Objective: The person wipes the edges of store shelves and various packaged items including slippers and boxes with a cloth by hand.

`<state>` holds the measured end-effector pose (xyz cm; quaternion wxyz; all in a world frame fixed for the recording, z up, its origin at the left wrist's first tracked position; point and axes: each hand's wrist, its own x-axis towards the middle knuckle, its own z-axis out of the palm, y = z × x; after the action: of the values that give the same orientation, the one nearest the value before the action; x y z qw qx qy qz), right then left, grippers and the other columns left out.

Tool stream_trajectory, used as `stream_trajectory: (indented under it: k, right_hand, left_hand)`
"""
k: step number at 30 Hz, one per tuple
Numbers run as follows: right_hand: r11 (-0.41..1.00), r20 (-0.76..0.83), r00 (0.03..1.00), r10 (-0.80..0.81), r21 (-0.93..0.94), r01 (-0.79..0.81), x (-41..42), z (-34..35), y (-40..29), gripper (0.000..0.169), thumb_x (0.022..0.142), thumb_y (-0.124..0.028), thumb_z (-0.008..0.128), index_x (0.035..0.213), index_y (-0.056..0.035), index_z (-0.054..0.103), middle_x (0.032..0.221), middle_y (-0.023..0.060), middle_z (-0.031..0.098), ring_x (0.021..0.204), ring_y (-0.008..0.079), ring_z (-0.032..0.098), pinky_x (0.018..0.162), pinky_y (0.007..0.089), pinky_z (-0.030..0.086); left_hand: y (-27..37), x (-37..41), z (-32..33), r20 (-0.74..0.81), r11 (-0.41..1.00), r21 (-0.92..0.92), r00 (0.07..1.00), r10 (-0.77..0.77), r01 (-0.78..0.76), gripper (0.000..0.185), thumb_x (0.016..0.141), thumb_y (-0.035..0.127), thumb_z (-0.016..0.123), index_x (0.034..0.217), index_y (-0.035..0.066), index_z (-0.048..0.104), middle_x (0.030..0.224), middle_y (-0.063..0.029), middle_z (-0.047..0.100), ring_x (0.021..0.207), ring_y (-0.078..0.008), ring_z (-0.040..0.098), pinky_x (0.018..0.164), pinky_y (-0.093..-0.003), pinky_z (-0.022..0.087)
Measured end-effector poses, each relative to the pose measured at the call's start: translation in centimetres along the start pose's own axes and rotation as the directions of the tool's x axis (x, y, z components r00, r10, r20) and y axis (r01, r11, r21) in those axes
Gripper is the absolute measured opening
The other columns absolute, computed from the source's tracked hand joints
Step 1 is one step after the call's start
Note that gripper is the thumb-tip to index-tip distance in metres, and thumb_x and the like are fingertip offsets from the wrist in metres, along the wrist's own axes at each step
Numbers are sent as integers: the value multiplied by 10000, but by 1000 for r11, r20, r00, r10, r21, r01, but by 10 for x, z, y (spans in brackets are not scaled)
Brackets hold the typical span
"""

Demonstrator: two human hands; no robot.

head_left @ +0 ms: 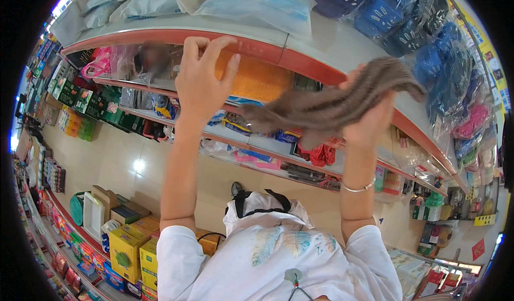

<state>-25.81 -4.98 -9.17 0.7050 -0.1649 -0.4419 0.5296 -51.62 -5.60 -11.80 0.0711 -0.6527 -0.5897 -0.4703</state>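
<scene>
A greyish-brown cloth, blurred by motion, hangs sideways from my right hand. The fingers of that hand are partly covered by the fabric. My left hand is raised by the red front edge of the upper shelf, its fingers bent and apart with nothing in them. Behind and below it, an orange towel-like cloth lies on the shelf underneath. Soft packs in clear plastic rest on the white upper shelf beyond my hands.
Blue caps in plastic bags fill the upper right. Lower shelves hold a red plastic bag and packaged goods. Yellow cartons and a white foam box stand on the tiled floor behind, beside another stocked shelf.
</scene>
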Motion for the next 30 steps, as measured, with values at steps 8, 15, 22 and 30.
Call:
stream_trajectory:
  k: [8,15,22,30]
  right_hand:
    - [257,428,760,-489,-762,594,64,32,8,261,795,-77,613,1053,-86,572,920,44,581,821,150,557,752,261,452]
    - [127,562,778,-280,-782,610,71,24,23,228,772,-126,626,996,-100,591,926,65,576,810,241,583,742,310,466]
    - [-180,615,776,138,-755,630,62,59,36,358,720,-279,716,1036,-168,590,952,52,555,825,273,604,661,366,492]
    - [-410,554,687,469,-553,725,71,78,35,396,716,-246,726,984,-26,535,980,127,585,797,296,644,623,396,522]
  left_hand:
    - [-9,7,35,-91,892,201,899,429,-405,448,728,75,657,1155,195,596,1148,-26,548,1033,-237,532,951,-396,419]
    - [-12,4,46,-243,885,164,852,464,-435,225,718,60,666,929,117,614,1021,-43,591,960,-243,567,942,-409,450]
    - [-15,4,53,-304,875,196,821,483,-443,157,728,93,662,869,135,608,979,-31,598,944,-221,587,919,-404,466]
    - [-17,2,57,-357,889,170,814,457,-424,141,741,97,681,860,126,611,951,-25,606,922,-210,604,932,-398,457]
